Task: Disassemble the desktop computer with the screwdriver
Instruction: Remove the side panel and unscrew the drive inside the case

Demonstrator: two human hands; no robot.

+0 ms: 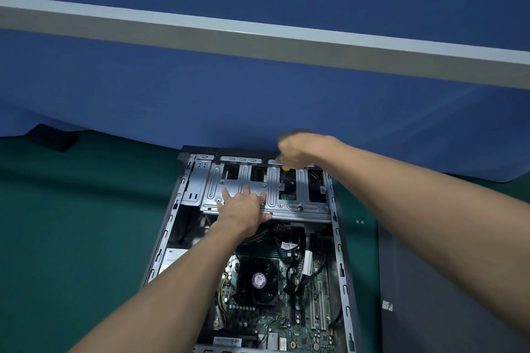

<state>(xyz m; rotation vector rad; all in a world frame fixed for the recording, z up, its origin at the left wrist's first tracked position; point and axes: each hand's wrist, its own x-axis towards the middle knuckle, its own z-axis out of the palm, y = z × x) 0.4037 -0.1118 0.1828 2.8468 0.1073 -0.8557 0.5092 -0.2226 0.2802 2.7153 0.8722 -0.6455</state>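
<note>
A: Item one, principal?

B: Desktop computer (341, 266), side cover off, lying flat on the green table (71, 223), open side up.

A: Contents?

B: At the computer's far end, a grey metal drive cage (301, 189). In the computer's middle, a black cooler fan (258, 281) with a round purple label. Round the fan and toward the computer's near end, the green motherboard (304, 312) with black cables over it.

A: Item two, tool?

B: Screwdriver (285, 168), yellow at the handle, over the computer's far end. The shaft slants down and its tip meets a screw (281, 187) on the cage.

A: Hands?

B: Right hand (301, 149), blurred, above the computer's far right corner, fingers curled round the screwdriver handle. Left hand (243, 206) lies palm down on the cage, left of the screw, fingers straight and spread, gripping nothing.

A: Sundries?

B: Just right of the computer, by its far end, two small pale screws (360, 221) on the table, as far as can be made out. Right of the computer's near half, a flat grey panel (430, 295). Well to the far left of the computer, a dark flat object (53, 137), kind not discernible. Behind the computer, a blue partition (258, 94) crossed by a white rail (258, 37).
</note>
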